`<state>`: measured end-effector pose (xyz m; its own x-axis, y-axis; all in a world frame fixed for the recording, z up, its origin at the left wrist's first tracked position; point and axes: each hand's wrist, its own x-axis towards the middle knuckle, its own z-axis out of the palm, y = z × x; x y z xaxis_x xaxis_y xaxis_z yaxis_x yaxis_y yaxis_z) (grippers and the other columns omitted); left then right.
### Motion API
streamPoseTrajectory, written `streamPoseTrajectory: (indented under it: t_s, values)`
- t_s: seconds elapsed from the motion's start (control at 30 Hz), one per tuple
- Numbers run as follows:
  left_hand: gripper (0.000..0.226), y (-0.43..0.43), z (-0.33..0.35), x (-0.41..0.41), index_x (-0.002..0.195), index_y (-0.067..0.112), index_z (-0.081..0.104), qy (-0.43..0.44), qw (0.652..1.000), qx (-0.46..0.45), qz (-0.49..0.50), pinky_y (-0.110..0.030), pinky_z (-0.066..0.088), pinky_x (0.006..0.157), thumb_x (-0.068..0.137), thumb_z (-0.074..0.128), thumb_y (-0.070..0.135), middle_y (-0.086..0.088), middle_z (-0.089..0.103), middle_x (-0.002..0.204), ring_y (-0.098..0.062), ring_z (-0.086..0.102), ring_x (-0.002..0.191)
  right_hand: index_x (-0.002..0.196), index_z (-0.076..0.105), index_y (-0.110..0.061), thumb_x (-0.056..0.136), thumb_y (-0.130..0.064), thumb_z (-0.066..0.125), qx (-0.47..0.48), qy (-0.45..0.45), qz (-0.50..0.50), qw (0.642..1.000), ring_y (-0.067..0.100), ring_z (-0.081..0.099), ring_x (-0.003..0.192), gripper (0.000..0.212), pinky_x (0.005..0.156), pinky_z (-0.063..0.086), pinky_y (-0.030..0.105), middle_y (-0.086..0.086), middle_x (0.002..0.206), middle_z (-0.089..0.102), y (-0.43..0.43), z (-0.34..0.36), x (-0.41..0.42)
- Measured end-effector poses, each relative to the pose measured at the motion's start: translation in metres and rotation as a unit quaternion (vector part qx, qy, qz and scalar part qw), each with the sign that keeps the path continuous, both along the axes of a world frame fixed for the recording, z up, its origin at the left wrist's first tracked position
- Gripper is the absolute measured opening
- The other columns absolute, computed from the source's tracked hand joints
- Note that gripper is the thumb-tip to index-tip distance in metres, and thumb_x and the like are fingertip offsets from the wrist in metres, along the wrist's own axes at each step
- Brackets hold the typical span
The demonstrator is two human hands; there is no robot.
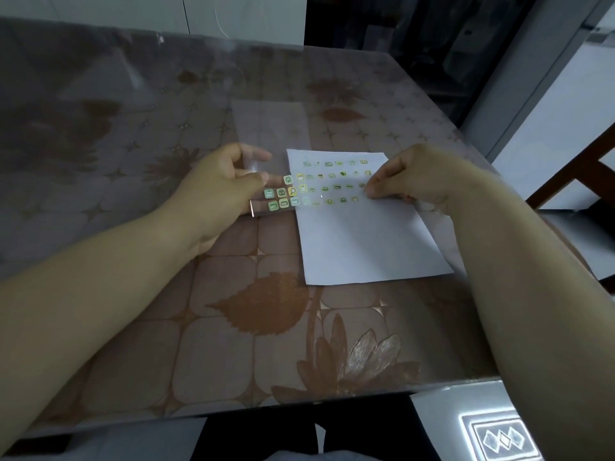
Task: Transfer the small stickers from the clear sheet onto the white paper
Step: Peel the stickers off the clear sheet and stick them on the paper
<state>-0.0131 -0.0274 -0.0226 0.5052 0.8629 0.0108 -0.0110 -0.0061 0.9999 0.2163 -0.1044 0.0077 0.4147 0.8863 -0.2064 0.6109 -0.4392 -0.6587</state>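
A white paper [362,241] lies on the table right of centre, with several small green and yellow stickers [332,176] in rows across its upper part. My left hand [219,191] holds the clear sheet [281,196] just left of the paper; the sheet's right end overlaps the paper's left edge and carries several green stickers. My right hand [412,178] rests on the paper's right edge, thumb and forefinger pinched together at the end of the third sticker row. Whether a sticker sits under those fingertips I cannot tell.
The table [166,311] has a brown leaf-and-flower patterned cover under a clear layer. A dark wooden chair [579,181] stands at the right. The table's near edge runs along the bottom, with a patterned floor tile [499,437] beyond it.
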Motion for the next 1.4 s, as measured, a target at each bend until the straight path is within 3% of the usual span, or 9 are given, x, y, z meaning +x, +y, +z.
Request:
streamPoseTrajectory:
  t_s: [0.2,0.37,0.53,0.67,0.83,1.1,1.23,1.33,1.4]
  values:
    - [0.02,0.0,0.002,-0.001,0.099,0.015,0.053,-0.002,1.0,0.001,-0.008,-0.022,0.055,0.062,0.093,0.043,-0.002,-0.007,0.069,0.086,-0.011,0.07,0.072,0.072,0.072,-0.023,0.068,-0.024,0.079,0.006,-0.013,0.0,1.0,0.005,0.049,0.057,0.008,0.055,0.037,0.018,-0.009,0.068,0.063,0.002,0.0,-0.001]
    - [0.021,-0.002,0.002,-0.001,0.099,0.016,0.054,0.0,1.0,0.003,-0.015,-0.021,0.056,0.062,0.093,0.043,-0.002,-0.007,0.069,0.087,-0.01,0.07,0.072,0.076,0.059,-0.024,0.062,-0.025,0.084,-0.002,-0.019,-0.024,1.0,0.013,0.049,0.06,0.029,0.067,0.046,0.028,-0.003,0.075,0.056,0.005,-0.004,0.003]
    - [0.02,-0.003,0.004,-0.001,0.103,0.014,0.053,-0.005,1.0,-0.004,-0.019,-0.021,0.055,0.062,0.093,0.044,-0.001,-0.006,0.069,0.086,-0.011,0.07,0.073,0.073,0.057,-0.021,0.077,-0.029,0.073,0.179,0.025,-0.005,0.984,0.004,0.043,0.052,0.018,0.051,0.039,0.014,-0.006,0.064,0.051,0.003,0.005,-0.014]
    - [0.019,-0.001,0.003,-0.001,0.103,0.016,0.054,0.003,1.0,-0.013,-0.012,-0.032,0.057,0.079,0.092,0.047,0.002,-0.01,0.066,0.096,-0.019,0.067,0.088,0.079,0.067,-0.022,0.08,-0.021,0.07,0.274,-0.017,0.117,0.955,0.002,0.036,0.05,0.004,0.051,0.034,0.012,-0.007,0.061,0.042,0.007,0.004,-0.051]
    - [0.022,-0.001,0.004,-0.001,0.102,0.017,0.054,-0.025,0.999,-0.029,-0.028,-0.023,0.056,0.064,0.088,0.053,0.0,-0.003,0.067,0.082,-0.008,0.068,0.071,0.089,0.071,-0.026,0.079,-0.025,0.072,0.301,-0.085,0.134,0.94,0.004,0.037,0.056,0.011,0.058,0.033,0.011,-0.012,0.067,0.038,0.015,-0.013,-0.065]
    - [0.025,-0.001,0.003,-0.002,0.103,0.019,0.054,-0.016,0.999,-0.012,-0.039,-0.034,0.054,0.081,0.087,0.056,0.0,-0.012,0.068,0.099,-0.016,0.066,0.085,0.089,0.074,-0.024,0.076,-0.023,0.074,0.32,-0.099,0.14,0.932,-0.002,0.041,0.057,0.012,0.057,0.034,0.009,-0.016,0.068,0.04,0.017,-0.016,-0.07]
    - [0.024,-0.002,0.002,-0.002,0.103,0.021,0.055,-0.004,0.999,-0.002,-0.034,-0.033,0.054,0.081,0.086,0.059,0.004,-0.01,0.068,0.097,-0.013,0.065,0.083,0.085,0.073,-0.024,0.077,-0.024,0.073,0.311,-0.11,0.147,0.932,-0.003,0.04,0.055,0.008,0.056,0.034,0.01,-0.015,0.068,0.037,0.015,-0.015,-0.072]
    - [0.023,-0.003,0.002,-0.002,0.1,0.022,0.054,-0.004,0.999,0.006,-0.037,-0.026,0.055,0.071,0.084,0.061,0.007,-0.005,0.07,0.09,-0.009,0.066,0.077,0.084,0.071,-0.024,0.078,-0.024,0.072,0.304,-0.121,0.162,0.931,-0.004,0.041,0.056,0.006,0.055,0.035,0.01,-0.015,0.069,0.038,0.014,-0.015,-0.072]
    - [0.024,-0.001,0.0,-0.002,0.101,0.023,0.055,0.011,0.999,0.015,-0.034,-0.029,0.053,0.075,0.083,0.062,0.008,-0.004,0.07,0.089,-0.011,0.067,0.082,0.083,0.07,-0.024,0.078,-0.024,0.072,0.295,-0.114,0.171,0.933,-0.001,0.04,0.055,0.005,0.055,0.035,0.01,-0.013,0.069,0.037,0.014,-0.014,-0.071]
